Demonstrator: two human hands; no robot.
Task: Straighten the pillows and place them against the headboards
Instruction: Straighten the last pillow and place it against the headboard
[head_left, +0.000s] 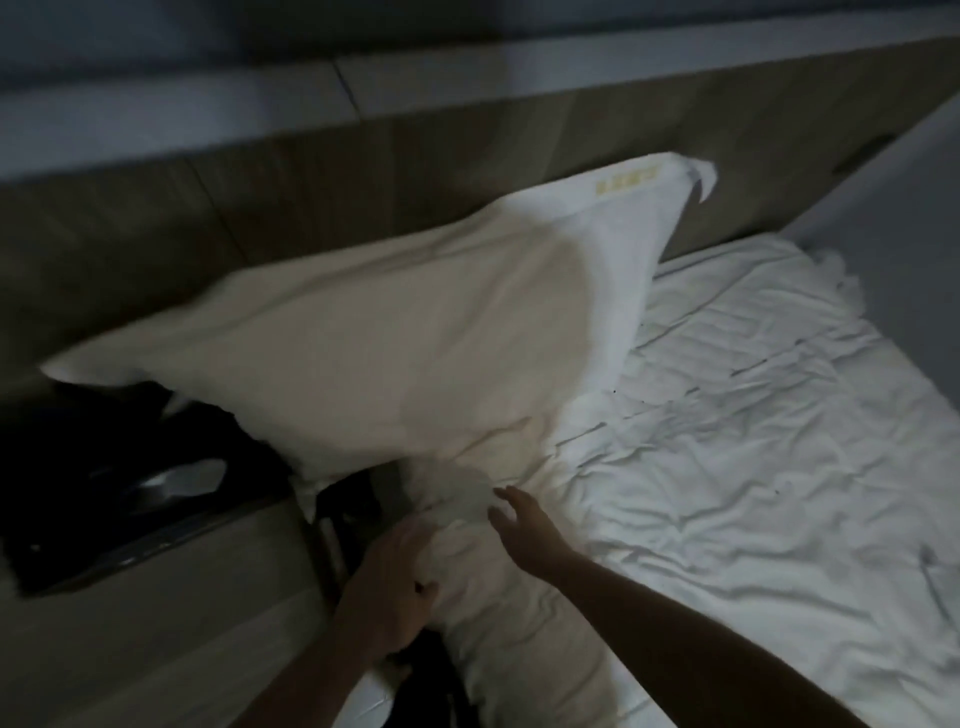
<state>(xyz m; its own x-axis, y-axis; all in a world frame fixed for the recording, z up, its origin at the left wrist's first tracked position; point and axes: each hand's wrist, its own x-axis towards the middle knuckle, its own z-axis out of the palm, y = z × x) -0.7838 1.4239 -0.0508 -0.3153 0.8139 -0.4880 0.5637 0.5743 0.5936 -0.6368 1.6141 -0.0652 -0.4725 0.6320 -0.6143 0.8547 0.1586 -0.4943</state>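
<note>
Across a dim bedroom, seen from above, a large cream pillow (395, 332) leans at a slant against a brown wooden headboard (260, 197), its left corner hanging past the bed's edge and its right corner raised highest. A white pillowcase end (639, 228) covers that raised corner, with a loose flap of cloth at the tip. Near the top edge sits a small yellowish label (626, 181); its writing is too blurred to read. Right of the pillow lies a rumpled white sheet (753, 441) over the mattress, creased all over. A second white pillow (498, 597) lies lengthwise along the bed's left edge, below the leaning one. The left hand (387, 592) curls its fingers into the side of this lower pillow, grasping the fabric. The right hand (524, 525) hovers released just over the same pillow, fingers spread, holding nothing. Left of the bed, a pale wooden bedside unit (156, 597) stands close, with a dark recess (104, 483) holding black shapes and a pale glint I cannot identify. A narrow dark gap (332, 540) separates unit and mattress. Above the headboard runs a pale ledge (467, 78).
</note>
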